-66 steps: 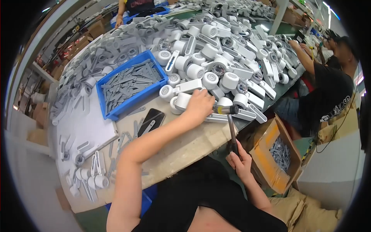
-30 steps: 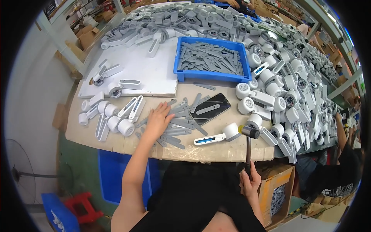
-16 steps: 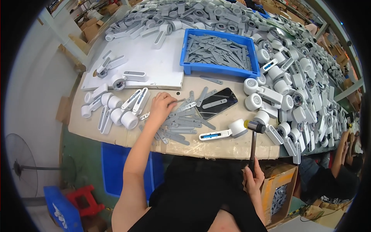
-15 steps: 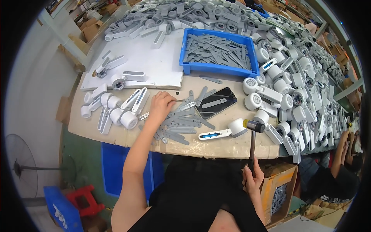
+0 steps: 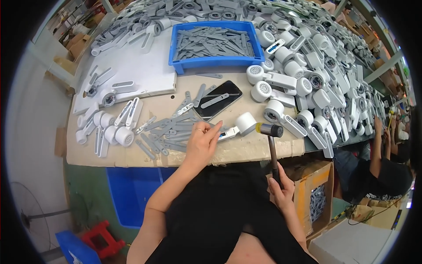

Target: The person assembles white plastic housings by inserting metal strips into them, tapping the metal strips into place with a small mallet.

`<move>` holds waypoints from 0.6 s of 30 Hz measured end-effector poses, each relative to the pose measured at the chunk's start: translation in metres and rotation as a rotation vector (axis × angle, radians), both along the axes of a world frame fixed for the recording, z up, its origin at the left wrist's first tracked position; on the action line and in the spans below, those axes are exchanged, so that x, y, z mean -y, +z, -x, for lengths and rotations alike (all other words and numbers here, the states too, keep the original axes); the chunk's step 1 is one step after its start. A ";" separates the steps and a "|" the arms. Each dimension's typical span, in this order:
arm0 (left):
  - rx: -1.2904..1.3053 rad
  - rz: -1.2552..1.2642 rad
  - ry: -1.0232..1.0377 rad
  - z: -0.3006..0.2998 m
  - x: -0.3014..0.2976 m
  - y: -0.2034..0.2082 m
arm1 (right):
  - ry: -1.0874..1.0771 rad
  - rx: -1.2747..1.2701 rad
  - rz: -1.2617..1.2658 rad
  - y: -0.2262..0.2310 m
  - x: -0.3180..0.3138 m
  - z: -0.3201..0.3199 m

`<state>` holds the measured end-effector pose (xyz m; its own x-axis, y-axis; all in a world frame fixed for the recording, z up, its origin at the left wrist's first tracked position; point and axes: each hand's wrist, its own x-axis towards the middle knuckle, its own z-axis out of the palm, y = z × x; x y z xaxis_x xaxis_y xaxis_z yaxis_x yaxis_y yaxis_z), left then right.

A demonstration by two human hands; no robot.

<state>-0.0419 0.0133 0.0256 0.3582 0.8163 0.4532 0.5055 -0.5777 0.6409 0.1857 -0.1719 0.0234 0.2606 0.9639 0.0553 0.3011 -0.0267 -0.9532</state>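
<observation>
The left hand (image 5: 203,141) lies flat, fingers together, on the bench (image 5: 246,152), its fingertips touching the handle end of a white fan part (image 5: 239,126) near the front edge. Loose grey strips (image 5: 169,132) lie just left of that hand. The right hand (image 5: 281,190) is below the bench edge, closed around the handle of a mallet (image 5: 271,140) whose head sits just right of the fan part. A black phone (image 5: 217,99) lies behind, before a blue tray (image 5: 211,65).

The one camera sits on my head, looking steeply down over my lap at the surface (image 5: 246,154) edge. It is near, and its fisheye bends the far rows.
</observation>
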 end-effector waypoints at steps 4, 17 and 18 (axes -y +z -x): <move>-0.022 -0.094 0.007 -0.016 0.005 -0.003 | -0.009 0.003 -0.023 -0.004 0.010 -0.001; -0.113 -0.156 0.049 -0.017 0.012 -0.010 | 0.109 0.133 -0.006 0.012 -0.003 0.010; -0.141 -0.144 0.086 -0.018 0.012 -0.009 | 0.104 0.135 -0.006 0.008 -0.007 0.012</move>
